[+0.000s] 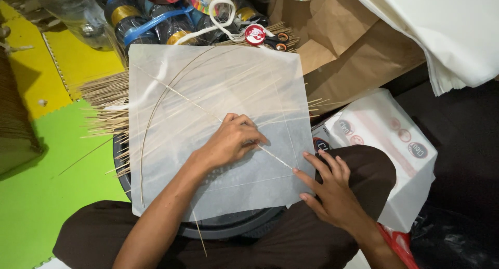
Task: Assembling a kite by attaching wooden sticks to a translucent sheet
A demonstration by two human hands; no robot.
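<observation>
**Thin paper pressed flat over slender sticks**

Nearest, the right hand lies open, fingertips spread on the lower right corner of the translucent white paper sheet. The left hand curls loosely, pinching the straight thin stick against the paper at its middle. The sheet rests on a dark round stand over the lap; it looks feather-light, limp and easily torn, best held by flat fingertips near edges. A curved stick arcs across it. Right, a white wrapped package bears round red-and-dark labels. Farther off lie brown paper bags and blue-banded spools.
</observation>
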